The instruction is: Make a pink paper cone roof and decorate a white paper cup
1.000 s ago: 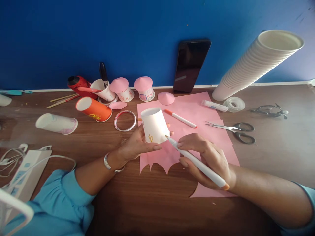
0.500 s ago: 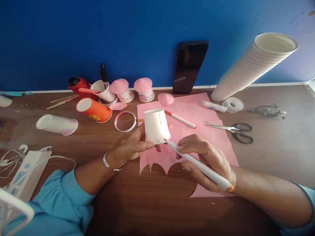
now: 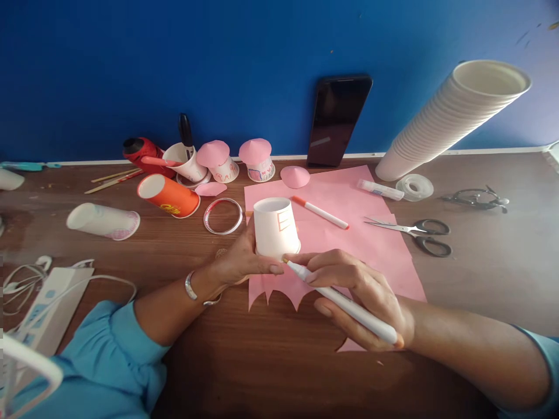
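My left hand (image 3: 244, 262) grips an upside-down white paper cup (image 3: 275, 227) over the pink paper sheet (image 3: 349, 233). An orange window-like rectangle is drawn on the cup's side. My right hand (image 3: 358, 291) is closed around a white marker (image 3: 340, 301), and its tip touches the cup's lower rim. Both forearms wear blue sleeves, and the left wrist has a bracelet.
On the brown table: another orange-tipped marker (image 3: 321, 212), scissors (image 3: 414, 230), glue stick (image 3: 381, 188), tape roll (image 3: 414, 186), leaning stack of white cups (image 3: 449, 113), phone (image 3: 338, 119) against the blue wall, two pink-roofed cups (image 3: 257, 157), orange cup (image 3: 168, 196), lying white cup (image 3: 102, 221), power strip (image 3: 48, 302).
My left hand has turned the cup, so the yellow mark went out of sight and the orange rectangle came round. The marker tip moved left and down to the cup's rim.
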The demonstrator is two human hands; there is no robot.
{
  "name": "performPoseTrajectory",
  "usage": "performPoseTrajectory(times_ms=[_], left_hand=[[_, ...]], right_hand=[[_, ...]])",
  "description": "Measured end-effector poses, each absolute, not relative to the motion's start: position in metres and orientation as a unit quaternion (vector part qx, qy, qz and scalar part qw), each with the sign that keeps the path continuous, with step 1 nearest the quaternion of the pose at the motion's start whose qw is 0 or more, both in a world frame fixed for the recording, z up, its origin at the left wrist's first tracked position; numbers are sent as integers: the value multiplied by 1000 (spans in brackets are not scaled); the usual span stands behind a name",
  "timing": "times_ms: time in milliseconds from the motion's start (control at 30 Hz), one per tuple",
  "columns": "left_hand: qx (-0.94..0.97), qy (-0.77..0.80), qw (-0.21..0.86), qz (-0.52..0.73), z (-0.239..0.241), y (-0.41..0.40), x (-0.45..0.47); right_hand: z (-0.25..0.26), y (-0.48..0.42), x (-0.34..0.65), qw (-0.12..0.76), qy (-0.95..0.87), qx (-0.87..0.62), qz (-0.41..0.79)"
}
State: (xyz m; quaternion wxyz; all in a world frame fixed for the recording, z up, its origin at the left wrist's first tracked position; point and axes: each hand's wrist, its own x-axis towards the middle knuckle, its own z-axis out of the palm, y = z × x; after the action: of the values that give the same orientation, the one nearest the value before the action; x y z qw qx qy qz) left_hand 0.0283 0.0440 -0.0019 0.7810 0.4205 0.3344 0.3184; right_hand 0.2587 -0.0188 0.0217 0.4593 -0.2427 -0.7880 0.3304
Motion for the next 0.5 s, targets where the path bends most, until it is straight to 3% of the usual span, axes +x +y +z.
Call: performPoseTrajectory(times_ms=[500], left_hand=[[483,338,728,350,-8,46,30]], right_hand=[[20,-13,260,468,-785,-290,286]])
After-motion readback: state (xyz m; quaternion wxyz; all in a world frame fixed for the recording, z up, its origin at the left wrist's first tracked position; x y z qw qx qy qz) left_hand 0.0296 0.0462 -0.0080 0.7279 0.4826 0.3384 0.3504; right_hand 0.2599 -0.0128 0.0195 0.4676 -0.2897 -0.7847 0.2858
